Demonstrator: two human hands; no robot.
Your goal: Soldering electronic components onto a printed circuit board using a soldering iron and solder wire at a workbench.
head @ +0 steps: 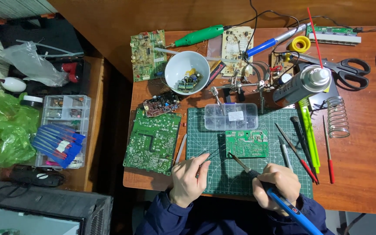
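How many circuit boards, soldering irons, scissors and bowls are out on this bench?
Green circuit boards: 5, namely large one, small one on the mat, top-left one, pale one, narrow one at the top right
Dark small board: 1
Blue soldering irons: 2, one in the right hand, one at the top
Scissors: 1
White bowl: 1
Total: 10

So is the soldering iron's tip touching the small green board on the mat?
Touching, it seems: the head view shows the iron in the right hand, its tip meeting the lower-left edge of the board, no gap visible.
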